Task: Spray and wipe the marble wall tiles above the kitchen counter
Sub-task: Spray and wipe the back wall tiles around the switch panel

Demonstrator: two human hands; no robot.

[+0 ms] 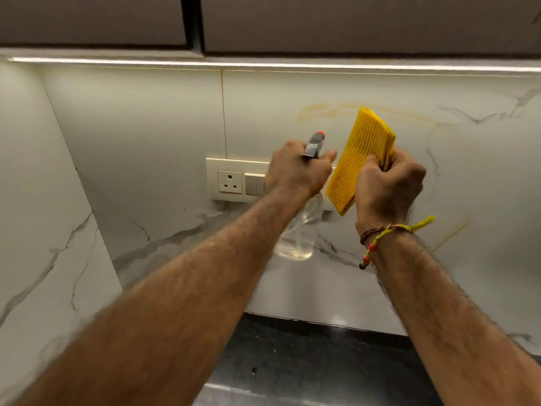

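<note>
My left hand grips the neck of a clear spray bottle with a grey head and orange nozzle, pointed at the white marble wall tiles. My right hand holds a folded yellow ribbed cloth upright in front of the wall, just right of the bottle. Yellowish smears streak the tile above the cloth, and a fainter streak lies right of my right wrist.
A cream switch plate with a socket sits on the wall behind my left hand. Dark cabinets with a light strip hang overhead. The black counter lies below. A side marble wall closes the left.
</note>
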